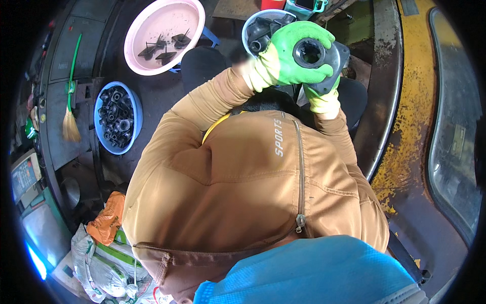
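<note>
Dark floor (162, 104) lies to the left, with a pink basin (169, 23) and a blue tub (137, 124). Left elbow bent, the left hand (289, 57) clamps fingers and thumb around a black part (336, 58) beyond the jacket (243, 162); the right hand (330, 94) sits behind, mostly hidden, grip impossible to tell

Left of the held part (336, 58) sits a basin (137, 124), then a broom (71, 87).
</note>
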Available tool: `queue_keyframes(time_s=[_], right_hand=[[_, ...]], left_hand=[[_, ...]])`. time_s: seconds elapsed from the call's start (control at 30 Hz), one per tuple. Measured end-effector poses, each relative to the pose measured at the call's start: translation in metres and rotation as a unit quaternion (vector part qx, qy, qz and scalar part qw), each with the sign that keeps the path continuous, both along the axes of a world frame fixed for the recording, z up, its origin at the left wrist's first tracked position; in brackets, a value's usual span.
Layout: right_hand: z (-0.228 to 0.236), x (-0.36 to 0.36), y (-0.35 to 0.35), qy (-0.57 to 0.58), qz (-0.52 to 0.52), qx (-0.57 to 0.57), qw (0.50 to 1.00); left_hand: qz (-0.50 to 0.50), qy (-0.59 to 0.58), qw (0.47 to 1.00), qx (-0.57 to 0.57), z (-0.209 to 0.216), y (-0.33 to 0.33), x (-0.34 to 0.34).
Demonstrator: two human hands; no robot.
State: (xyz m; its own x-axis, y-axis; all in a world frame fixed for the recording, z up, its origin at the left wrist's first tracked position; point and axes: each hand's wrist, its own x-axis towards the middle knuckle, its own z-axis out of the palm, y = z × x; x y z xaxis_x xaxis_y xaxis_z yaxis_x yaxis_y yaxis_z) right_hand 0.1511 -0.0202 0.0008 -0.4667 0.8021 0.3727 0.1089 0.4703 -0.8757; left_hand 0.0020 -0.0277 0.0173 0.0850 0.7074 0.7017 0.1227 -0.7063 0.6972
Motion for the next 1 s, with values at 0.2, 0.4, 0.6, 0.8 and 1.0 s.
queue_keyframes(time_s=[0.2,0.4,0.6,0.8,1.0], right_hand=[[0.019,0.012,0.008,-0.109,0.085,0.093,0.986],[0.006,0.036,0.011,-0.138,0.202,-0.026,0.969],[-0.010,0.030,-0.001,-0.078,0.311,-0.195,0.927],[-0.034,-0.008,0.021,0.298,0.463,-0.605,0.575],[-0.033,0.001,0.100,0.346,0.392,-0.541,0.659]], left_hand=[[-0.095,0.033,0.995,-0.021,0.011,-0.001,-0.011],[-0.276,0.056,0.955,-0.090,0.016,-0.001,-0.019],[-0.478,0.019,0.868,-0.133,0.011,0.006,-0.016],[-0.136,-0.112,0.968,-0.181,-0.023,0.019,-0.040],[0.117,-0.310,0.927,-0.179,-0.053,0.021,-0.108]])
